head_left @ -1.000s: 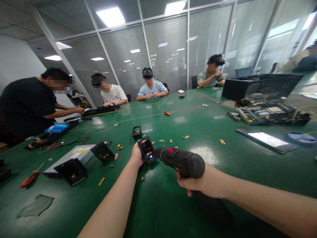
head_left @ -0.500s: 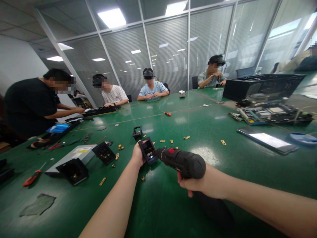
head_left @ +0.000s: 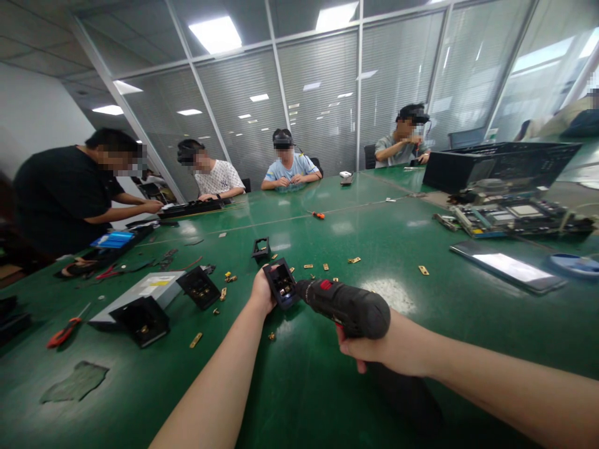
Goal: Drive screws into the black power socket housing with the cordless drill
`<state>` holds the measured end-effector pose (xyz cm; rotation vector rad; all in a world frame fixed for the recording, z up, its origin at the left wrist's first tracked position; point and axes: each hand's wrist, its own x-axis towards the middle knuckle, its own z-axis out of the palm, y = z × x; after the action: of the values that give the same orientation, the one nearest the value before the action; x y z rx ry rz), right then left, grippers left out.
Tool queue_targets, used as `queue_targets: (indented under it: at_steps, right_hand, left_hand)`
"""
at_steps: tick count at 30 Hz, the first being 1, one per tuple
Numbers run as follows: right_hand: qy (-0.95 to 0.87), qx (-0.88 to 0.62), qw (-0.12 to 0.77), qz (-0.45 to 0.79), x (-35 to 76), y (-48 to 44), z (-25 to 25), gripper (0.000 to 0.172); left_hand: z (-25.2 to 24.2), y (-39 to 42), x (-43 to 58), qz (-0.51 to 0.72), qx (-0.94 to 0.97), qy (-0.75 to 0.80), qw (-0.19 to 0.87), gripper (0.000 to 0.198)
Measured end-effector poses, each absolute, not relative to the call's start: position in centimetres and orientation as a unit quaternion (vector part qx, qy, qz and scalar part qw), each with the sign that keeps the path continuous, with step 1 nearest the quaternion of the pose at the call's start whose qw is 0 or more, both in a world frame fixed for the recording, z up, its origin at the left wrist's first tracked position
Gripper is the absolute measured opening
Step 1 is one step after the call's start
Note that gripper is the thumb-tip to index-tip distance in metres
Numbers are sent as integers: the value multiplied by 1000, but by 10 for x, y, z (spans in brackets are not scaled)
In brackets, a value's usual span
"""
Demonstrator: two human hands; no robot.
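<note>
My left hand (head_left: 263,292) grips a black open-fronted box (head_left: 282,284) by its left side, above the green table (head_left: 327,399). Small brass parts show inside the box. Wrapped round the handle of a black and red power drill (head_left: 350,305) is my right hand (head_left: 374,349); the drill's front end points left at the box's opening. Whether the tip touches a part inside cannot be made out. Brass strips (head_left: 326,267) lie beyond the box. Two more black boxes (head_left: 202,287) (head_left: 141,320) stand left of my left hand, and a black frame (head_left: 261,249) sits behind it.
An orange screwdriver (head_left: 65,332) and a silver metal case (head_left: 159,284) lie at left. At right are a phone-like slab (head_left: 508,265), circuit boards (head_left: 524,212) and a black computer case (head_left: 449,169). Several people work around the table's far side.
The whole view has shifted very slightly. Both hands keep the same hold on the box and the drill, with no clear movement between them.
</note>
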<state>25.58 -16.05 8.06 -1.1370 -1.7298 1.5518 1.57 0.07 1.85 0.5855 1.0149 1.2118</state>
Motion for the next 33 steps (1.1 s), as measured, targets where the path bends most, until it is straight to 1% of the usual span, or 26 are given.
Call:
queue_targets:
  at_steps: [10,15,20,33]
  right_hand:
    - [-636,-415,282,586,256,-161,79,16]
    - [-642,-431,272,573,255,-162,83,13]
    - [-638,-422,281,580,255,-161,80,13]
    - [-642,-425,280,574,256,-161,80,11]
  left_hand:
    - [17,2,14,534,255,449,670,30]
    - [15,2,13,536,271,438,669,28]
    - [14,4,13,545,264,455,653,27]
    - [17,0,15,538,278,438,665,28]
